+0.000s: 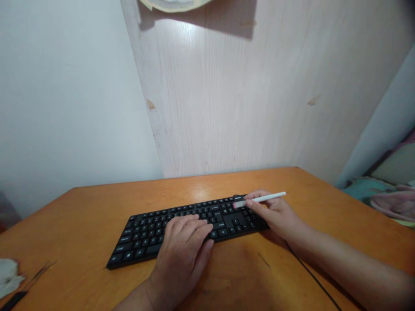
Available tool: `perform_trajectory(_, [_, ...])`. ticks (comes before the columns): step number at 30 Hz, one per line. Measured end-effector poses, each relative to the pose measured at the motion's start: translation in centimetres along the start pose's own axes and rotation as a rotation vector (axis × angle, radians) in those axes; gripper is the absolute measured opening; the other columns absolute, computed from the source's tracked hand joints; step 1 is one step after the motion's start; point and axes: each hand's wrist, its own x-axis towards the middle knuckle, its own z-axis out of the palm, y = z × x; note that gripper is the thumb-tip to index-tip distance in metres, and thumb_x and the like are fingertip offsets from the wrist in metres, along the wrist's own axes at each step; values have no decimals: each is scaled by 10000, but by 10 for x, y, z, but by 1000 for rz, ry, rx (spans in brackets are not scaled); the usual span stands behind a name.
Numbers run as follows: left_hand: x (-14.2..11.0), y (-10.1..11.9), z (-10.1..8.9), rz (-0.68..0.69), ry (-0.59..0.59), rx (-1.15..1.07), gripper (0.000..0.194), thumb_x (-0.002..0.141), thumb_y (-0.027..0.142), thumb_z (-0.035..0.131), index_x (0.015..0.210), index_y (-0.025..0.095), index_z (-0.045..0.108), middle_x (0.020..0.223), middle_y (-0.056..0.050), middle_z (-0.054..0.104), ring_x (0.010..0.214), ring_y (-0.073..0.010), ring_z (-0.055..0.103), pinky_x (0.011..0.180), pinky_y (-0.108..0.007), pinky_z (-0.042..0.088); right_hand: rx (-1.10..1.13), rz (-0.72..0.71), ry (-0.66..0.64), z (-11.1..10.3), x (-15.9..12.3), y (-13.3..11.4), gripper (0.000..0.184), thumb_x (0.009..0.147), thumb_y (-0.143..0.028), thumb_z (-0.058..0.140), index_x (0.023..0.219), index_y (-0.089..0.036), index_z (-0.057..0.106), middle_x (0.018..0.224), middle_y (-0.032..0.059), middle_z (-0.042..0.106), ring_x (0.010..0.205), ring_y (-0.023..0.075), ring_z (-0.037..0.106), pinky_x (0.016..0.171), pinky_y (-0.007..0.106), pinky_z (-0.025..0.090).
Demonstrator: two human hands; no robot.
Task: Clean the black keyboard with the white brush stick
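From my end of the link: black keyboard (184, 229) sits mid-surface, angled, w/ its left end nearer me, on an orange wood surface (259, 276). My left hand (181, 255) lies flat & relaxed across the keys, fingers spread a little, not gripping anything. My right hand (272, 214) is pinching a white pen (262, 199) between fingers & thumb, held level over the keyboard's far right corner, one end out past the knuckles. Windows-logo key shows bottom left of the keyboard; other key legends too small to read, brand can't tell. Black cable (311, 276) runs across the surface, near right. Near left edge: white cloth (8, 276) beside a black object (13, 301). Far side: pale wood-grain panel (214, 99). Far right: teal & pink fabric (385, 194).
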Motion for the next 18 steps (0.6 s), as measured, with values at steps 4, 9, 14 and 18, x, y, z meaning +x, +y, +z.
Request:
perform_trajectory(4, [-1,5,-1,-4,31,-13,418,897,227,600,1308,188,530,1255,-102,641,1191,-271,537,1038,-496,382,187,66,-145,15,-15,-13,210,870,-395,684,979,-226,622,907,51,754,889,216,677,803,346,485])
perform_trajectory(9, [1,18,-10,62,-12,-34,531,904,387,613,1364,159,478,1297,-142,616,1208,-292,533,1044,-509,370,158,80,-221,33,-33,-30,188,858,-386,702,905,-213,646,828,31,706,798,175,633,749,302,478])
perform_trajectory(14, [6,31,-12,69,-66,-71,358,943,373,559,1265,218,573,1142,-81,689,1094,-262,595,1047,-517,339,102,77,-236,46,-46,-35,211,833,-417,721,852,-211,679,792,22,654,756,166,593,699,287,479])
perform_trajectory(18, [5,32,-6,49,-70,-78,193,971,199,478,1068,233,641,889,-18,676,888,-198,604,1038,-509,345,28,31,-297,48,-53,-41,167,867,-394,688,912,-233,701,839,32,674,790,180,607,721,303,485])
